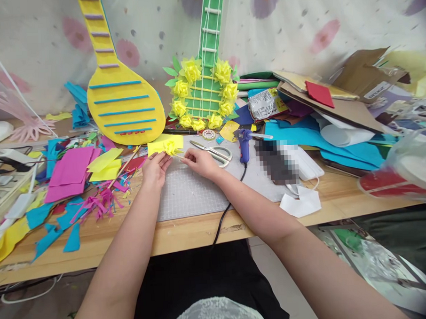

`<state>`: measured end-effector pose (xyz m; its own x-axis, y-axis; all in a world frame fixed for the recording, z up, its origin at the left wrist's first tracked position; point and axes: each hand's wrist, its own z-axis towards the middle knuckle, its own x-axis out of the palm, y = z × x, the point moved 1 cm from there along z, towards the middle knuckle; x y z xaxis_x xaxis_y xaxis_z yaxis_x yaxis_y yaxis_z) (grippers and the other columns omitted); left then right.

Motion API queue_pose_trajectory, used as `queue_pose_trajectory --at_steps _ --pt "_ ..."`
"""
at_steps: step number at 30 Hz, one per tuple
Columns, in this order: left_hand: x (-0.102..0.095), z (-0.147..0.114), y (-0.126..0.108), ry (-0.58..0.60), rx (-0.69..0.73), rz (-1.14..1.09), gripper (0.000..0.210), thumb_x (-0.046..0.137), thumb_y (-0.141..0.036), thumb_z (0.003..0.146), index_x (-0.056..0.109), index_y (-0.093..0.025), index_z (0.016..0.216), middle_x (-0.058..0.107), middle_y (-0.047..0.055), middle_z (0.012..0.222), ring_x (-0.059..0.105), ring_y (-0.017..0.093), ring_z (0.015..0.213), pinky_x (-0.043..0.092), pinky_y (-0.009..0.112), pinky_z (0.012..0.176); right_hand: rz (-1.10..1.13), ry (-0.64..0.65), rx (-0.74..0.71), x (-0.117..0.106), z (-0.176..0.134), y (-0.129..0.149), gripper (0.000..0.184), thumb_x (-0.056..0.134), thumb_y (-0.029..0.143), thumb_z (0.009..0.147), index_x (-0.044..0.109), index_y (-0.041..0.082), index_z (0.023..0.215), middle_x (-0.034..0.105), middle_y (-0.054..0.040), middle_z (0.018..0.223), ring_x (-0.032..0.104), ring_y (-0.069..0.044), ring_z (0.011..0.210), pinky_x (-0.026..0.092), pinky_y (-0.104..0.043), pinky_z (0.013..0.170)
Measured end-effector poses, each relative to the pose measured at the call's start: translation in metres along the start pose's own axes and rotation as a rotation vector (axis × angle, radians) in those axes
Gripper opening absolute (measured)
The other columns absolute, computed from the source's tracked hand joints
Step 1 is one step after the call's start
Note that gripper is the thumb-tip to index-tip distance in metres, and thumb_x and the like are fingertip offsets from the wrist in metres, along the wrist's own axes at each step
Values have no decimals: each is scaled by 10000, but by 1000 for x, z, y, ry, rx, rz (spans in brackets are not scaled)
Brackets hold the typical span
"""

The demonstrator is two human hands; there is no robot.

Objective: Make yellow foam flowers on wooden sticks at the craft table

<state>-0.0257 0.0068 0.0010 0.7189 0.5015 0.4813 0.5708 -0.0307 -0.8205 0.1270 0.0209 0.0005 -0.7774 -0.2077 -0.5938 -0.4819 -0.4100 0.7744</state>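
Observation:
Between my hands is a yellow paper flower [170,147], with a thin pale stick [179,156] running from it toward the right. The fingers of my left hand [157,165] are closed on the flower. My right hand [200,163] pinches the far end of the stick. Behind the flower lies a yellow paper sheet [154,147]. To the right of my right hand rest the scissors [218,154], partly hidden by it. A blue glue gun [244,146] stands farther right, and a roll of tape [208,134] lies behind.
A yellow paper instrument [126,102] and a green one [207,91] ringed with yellow flowers lean at the back. Paper scraps [72,172] cover the left side. The glue gun's cord [225,213] crosses the grey cutting mat [186,198]. A plastic cup [404,174] stands at right.

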Motion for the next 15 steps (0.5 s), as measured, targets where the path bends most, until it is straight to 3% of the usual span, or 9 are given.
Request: queue_pose_trajectory --at_steps 4,9,12,15 --pt "-2 3 -4 -46 28 2 131 558 -50 661 510 -163 704 640 -2 680 630 98 666 511 271 769 -59 -31 -53 -5 -1 -1 136 539 319 775 527 188 741 535 7 660 418 -99 607 265 -221 575" --pt "-7 8 -13 -86 41 -19 90 541 -76 679 533 -165 668 635 2 687 617 87 660 515 253 757 0 28 -83 -18 0 -5 135 572 303 743 521 183 707 523 17 647 438 -91 604 302 -219 584" --pt "-10 10 -18 -79 39 -15 87 529 -82 692 539 -167 680 636 4 701 610 80 655 518 237 743 232 11 -38 -21 3 -7 185 552 352 756 501 185 694 485 34 607 425 -74 563 330 -204 544" --pt "-9 9 -17 -15 6 28 69 526 -95 702 536 -160 720 642 22 726 620 96 667 523 248 724 549 -43 100 -14 7 -8 217 497 402 785 480 195 722 456 50 589 401 -54 492 335 -182 463"
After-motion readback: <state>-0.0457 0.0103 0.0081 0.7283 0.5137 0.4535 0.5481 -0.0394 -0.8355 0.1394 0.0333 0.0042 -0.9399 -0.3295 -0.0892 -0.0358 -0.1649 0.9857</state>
